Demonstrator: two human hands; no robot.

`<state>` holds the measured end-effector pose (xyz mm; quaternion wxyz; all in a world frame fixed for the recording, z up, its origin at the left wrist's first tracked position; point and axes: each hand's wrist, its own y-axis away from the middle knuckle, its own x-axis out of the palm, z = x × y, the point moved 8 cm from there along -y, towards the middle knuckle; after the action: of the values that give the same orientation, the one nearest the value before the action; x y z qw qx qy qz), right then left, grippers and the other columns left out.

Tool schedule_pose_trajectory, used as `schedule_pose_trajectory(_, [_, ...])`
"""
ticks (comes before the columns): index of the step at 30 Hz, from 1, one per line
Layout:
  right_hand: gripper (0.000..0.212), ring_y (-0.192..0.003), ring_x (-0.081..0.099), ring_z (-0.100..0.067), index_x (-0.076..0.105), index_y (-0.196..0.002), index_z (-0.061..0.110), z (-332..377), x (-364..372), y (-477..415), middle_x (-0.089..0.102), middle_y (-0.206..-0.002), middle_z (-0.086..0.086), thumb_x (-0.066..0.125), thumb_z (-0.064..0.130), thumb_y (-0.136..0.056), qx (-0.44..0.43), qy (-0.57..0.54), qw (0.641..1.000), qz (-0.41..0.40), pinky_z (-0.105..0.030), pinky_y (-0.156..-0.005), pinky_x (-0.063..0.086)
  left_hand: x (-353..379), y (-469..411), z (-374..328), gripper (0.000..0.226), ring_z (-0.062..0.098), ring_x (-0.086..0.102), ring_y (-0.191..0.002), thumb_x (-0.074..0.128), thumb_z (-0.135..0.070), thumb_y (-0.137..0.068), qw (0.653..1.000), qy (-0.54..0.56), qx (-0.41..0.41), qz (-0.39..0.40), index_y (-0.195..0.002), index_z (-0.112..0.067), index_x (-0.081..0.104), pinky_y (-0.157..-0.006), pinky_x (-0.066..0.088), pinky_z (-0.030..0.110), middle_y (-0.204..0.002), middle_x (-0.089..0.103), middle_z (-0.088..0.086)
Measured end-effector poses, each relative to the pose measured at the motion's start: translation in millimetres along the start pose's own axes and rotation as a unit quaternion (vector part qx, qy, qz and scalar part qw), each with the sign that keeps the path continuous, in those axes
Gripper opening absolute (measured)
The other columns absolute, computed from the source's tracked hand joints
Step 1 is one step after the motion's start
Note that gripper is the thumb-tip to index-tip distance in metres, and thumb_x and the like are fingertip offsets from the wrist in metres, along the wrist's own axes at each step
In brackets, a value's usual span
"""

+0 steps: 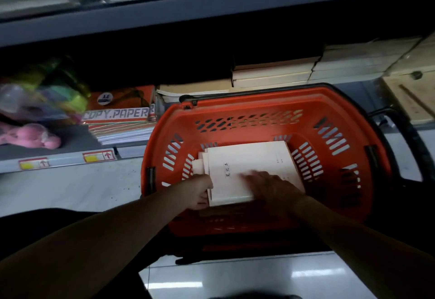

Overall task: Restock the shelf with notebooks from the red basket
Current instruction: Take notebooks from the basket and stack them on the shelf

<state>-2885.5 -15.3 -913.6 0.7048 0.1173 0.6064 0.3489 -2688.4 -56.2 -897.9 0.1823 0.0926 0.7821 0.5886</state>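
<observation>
A red plastic basket [263, 101] with black handles sits on the floor in front of the shelf. Inside it lies a stack of pale cream notebooks [249, 160], slightly fanned at the left. My left hand [200, 189] grips the stack's near left corner, fingers curled under the edge. My right hand [270, 184] lies flat on the top cover near the front edge, blurred. The low shelf [70, 157] behind the basket holds stacked cream notebooks [273, 73] at the right.
Reams marked copy paper [117, 115] and a pink plush toy [30, 135] lie on the shelf at left, under colourful wrapped items. A wooden box [412, 96] stands at the right. An upper shelf [164, 14] carries white stacks. Glossy floor tiles [259, 277] lie below.
</observation>
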Motion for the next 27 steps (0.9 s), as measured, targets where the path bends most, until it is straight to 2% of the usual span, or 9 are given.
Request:
schedule_pose_trajectory(5, [0.071, -0.139, 0.037, -0.031, 0.001, -0.157, 0.023, -3, -22, 3, 0.017, -0.162, -0.012, 0.042, 0.018, -0.099, 0.013, -0.023, 0.998, -0.053, -0.036, -0.113, 0.032, 23, 1, -20, 0.023, 0.013, 0.047, -0.061, 0.046, -0.016, -0.096, 0.993, 0.111, 0.02, 0.045, -0.074, -0.015, 0.053, -0.06, 0.042, 0.026, -0.068, 0.045, -0.001])
schedule_pose_trajectory(8, [0.049, -0.118, 0.058, -0.024, 0.043, -0.141, 0.035, -16, -51, 11, 0.062, -0.131, -0.003, 0.051, 0.023, -0.093, 0.034, -0.115, 0.987, -0.105, -0.028, -0.093, 0.041, 25, 6, -25, 0.021, 0.022, 0.056, -0.077, 0.049, -0.017, -0.094, 0.991, 0.118, 0.025, 0.05, -0.076, -0.009, 0.058, -0.08, 0.05, 0.038, -0.074, 0.051, 0.006])
schedule_pose_trajectory(10, [0.024, -0.102, 0.063, -0.027, 0.057, -0.113, 0.034, -17, -62, 15, 0.07, -0.106, -0.005, 0.052, 0.027, -0.09, 0.029, -0.134, 0.985, -0.108, -0.029, -0.076, 0.041, 28, 10, -24, 0.025, 0.032, 0.058, -0.098, 0.047, -0.026, -0.1, 0.986, 0.151, 0.018, 0.071, -0.093, -0.004, 0.058, -0.089, 0.049, 0.049, -0.092, 0.058, 0.016])
schedule_pose_trajectory(12, [0.017, -0.102, 0.062, -0.027, 0.059, -0.106, 0.036, -14, -70, 16, 0.07, -0.106, -0.004, 0.051, 0.029, -0.094, 0.017, -0.169, 0.978, -0.12, -0.028, -0.072, 0.033, 31, 11, -27, 0.032, 0.034, 0.057, -0.105, 0.043, -0.033, -0.103, 0.976, 0.195, 0.033, 0.09, -0.101, -0.003, 0.056, -0.092, 0.048, 0.054, -0.106, 0.059, 0.02])
schedule_pose_trajectory(16, [0.046, -0.117, 0.056, -0.028, 0.036, -0.143, 0.043, -6, -73, 14, 0.062, -0.129, -0.004, 0.044, 0.031, -0.1, -0.008, -0.186, 0.973, -0.134, -0.028, -0.083, 0.034, 27, 7, -24, 0.039, 0.032, 0.057, -0.104, 0.04, -0.042, -0.102, 0.972, 0.216, 0.031, 0.087, -0.106, -0.007, 0.055, -0.099, 0.044, 0.057, -0.102, 0.06, 0.016])
schedule_pose_trajectory(20, [0.048, -0.118, 0.055, -0.026, 0.032, -0.147, 0.04, 9, -69, 14, 0.059, -0.134, -0.003, 0.04, 0.029, -0.101, -0.021, -0.174, 0.977, -0.119, -0.03, -0.09, 0.038, 7, 3, -23, 0.048, 0.023, 0.056, -0.085, 0.043, -0.046, -0.1, 0.994, 0.085, 0.059, -0.029, -0.114, -0.003, 0.059, -0.081, 0.046, 0.035, -0.093, 0.061, 0.01])
schedule_pose_trajectory(22, [0.042, -0.116, 0.055, -0.027, 0.038, -0.144, 0.032, 15, -72, 13, 0.06, -0.13, -0.006, 0.039, 0.031, -0.102, -0.018, -0.166, 0.979, -0.115, -0.031, -0.087, 0.037, -3, 6, -32, 0.055, 0.023, 0.059, -0.096, 0.045, -0.047, -0.099, 0.99, 0.07, 0.1, -0.071, -0.125, 0.0, 0.059, -0.083, 0.045, 0.032, -0.113, 0.064, 0.014])
schedule_pose_trajectory(24, [0.031, -0.109, 0.057, -0.028, 0.049, -0.13, 0.024, 18, -84, 12, 0.063, -0.12, -0.008, 0.04, 0.034, -0.102, 0.0, -0.165, 0.976, -0.141, -0.031, -0.073, 0.03, 10, 15, -41, 0.068, 0.032, 0.056, -0.119, 0.05, -0.057, -0.092, 0.979, 0.157, 0.126, 0.013, -0.131, -0.001, 0.052, -0.096, 0.047, 0.04, -0.129, 0.057, 0.02])
schedule_pose_trajectory(27, [0.021, -0.1, 0.063, -0.026, 0.06, -0.113, 0.024, 23, -107, 17, 0.07, -0.106, -0.003, 0.05, 0.034, -0.097, 0.033, -0.22, 0.953, -0.208, -0.029, -0.067, 0.029, 49, 38, -47, 0.06, 0.032, 0.065, -0.102, 0.067, -0.049, -0.081, 0.956, 0.202, 0.173, 0.122, -0.125, -0.013, 0.049, -0.08, 0.057, 0.048, -0.116, 0.065, 0.015])
